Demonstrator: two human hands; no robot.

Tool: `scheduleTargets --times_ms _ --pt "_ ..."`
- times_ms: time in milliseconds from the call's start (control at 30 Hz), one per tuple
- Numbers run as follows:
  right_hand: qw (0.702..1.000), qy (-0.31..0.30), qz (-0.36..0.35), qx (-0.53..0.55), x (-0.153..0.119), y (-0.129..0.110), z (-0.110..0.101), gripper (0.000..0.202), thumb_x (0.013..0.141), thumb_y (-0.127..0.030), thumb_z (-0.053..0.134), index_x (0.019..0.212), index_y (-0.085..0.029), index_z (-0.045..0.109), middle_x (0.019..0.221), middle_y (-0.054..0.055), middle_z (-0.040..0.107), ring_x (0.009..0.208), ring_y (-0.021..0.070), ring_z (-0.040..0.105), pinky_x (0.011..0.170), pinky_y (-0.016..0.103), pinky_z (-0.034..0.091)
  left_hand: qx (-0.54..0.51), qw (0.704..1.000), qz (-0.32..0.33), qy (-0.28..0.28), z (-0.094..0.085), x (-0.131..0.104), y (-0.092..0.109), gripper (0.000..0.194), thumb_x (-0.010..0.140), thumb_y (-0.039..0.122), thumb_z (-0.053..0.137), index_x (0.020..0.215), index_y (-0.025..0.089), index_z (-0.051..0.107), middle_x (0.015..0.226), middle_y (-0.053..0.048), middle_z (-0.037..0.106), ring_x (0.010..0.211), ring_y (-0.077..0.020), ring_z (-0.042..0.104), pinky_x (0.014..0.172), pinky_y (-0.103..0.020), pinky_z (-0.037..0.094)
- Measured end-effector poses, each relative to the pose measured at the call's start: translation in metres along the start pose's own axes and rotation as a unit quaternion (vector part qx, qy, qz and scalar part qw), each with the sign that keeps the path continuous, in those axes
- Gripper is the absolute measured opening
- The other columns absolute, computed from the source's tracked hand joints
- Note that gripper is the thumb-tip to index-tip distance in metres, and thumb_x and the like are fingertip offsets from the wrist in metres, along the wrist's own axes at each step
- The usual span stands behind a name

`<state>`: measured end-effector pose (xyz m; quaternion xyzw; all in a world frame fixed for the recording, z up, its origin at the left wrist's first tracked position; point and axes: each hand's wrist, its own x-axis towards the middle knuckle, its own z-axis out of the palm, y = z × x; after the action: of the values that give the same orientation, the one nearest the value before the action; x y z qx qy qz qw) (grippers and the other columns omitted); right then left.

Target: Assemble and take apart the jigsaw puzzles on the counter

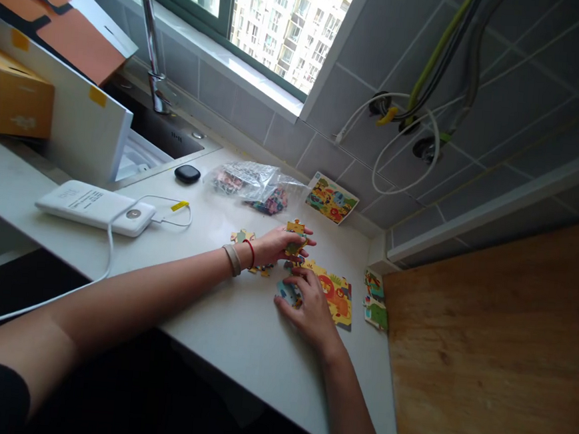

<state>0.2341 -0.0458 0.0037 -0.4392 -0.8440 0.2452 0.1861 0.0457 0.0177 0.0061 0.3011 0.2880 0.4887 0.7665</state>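
Note:
My left hand (273,246) is closed on a yellow and green puzzle piece (295,245), held above the far left part of a partly joined jigsaw puzzle (340,300) with red and orange lions. Just below it, my right hand (312,309) curls its thumb and fingers around a light-blue puzzle piece (287,293) at the puzzle's left side. Loose puzzle pieces (242,236) lie behind my left wrist, some partly hidden by it. Behind the puzzle, a picture card (331,199) with colourful animals leans against the tiled wall.
Clear plastic bags (245,181) of pieces lie near the wall. More puzzle pieces (375,304) sit by the wooden board (490,340) on the right. To the left are a white power bank (94,206) with a cable, a black case (187,173), a sink (175,138) and boxes (23,92).

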Motion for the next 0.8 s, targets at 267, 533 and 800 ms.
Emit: scheduleTargets --times_ms 267,533,800 --pt "1.000 -0.008 -0.001 -0.009 -0.0001 -0.0020 -0.0016 0.024 0.083 -0.029 0.075 0.106 -0.022 0.073 0.127 0.012 0.059 0.123 0.0288 0.056 0.108 0.045 0.045 0.012 1.000 -0.006 0.022 0.0033 0.0001 0.0014 0.039 0.075 0.021 0.072 0.111 0.017 0.061 0.120 -0.015 0.071 0.074 -0.0157 0.068 0.072 -0.031 0.053" --pt "1.000 -0.017 -0.005 0.008 -0.0007 0.0001 -0.0030 0.023 0.084 -0.030 0.075 0.106 -0.024 0.074 0.127 0.011 0.058 0.122 0.0276 0.056 0.109 0.044 0.044 0.020 1.000 -0.001 0.014 0.0011 0.0013 -0.0010 0.038 0.075 0.023 0.073 0.111 0.017 0.061 0.118 -0.015 0.072 0.076 -0.0166 0.068 0.071 -0.030 0.051" --pt "0.999 -0.040 -0.012 0.025 -0.0020 0.0015 -0.0075 0.027 0.081 -0.025 0.074 0.107 -0.025 0.069 0.131 0.010 0.056 0.128 0.0271 0.053 0.112 0.043 0.041 0.021 0.999 -0.002 0.027 0.0017 0.0009 0.0001 0.038 0.074 0.023 0.074 0.109 0.018 0.062 0.116 -0.014 0.072 0.074 -0.0171 0.068 0.074 -0.033 0.053"
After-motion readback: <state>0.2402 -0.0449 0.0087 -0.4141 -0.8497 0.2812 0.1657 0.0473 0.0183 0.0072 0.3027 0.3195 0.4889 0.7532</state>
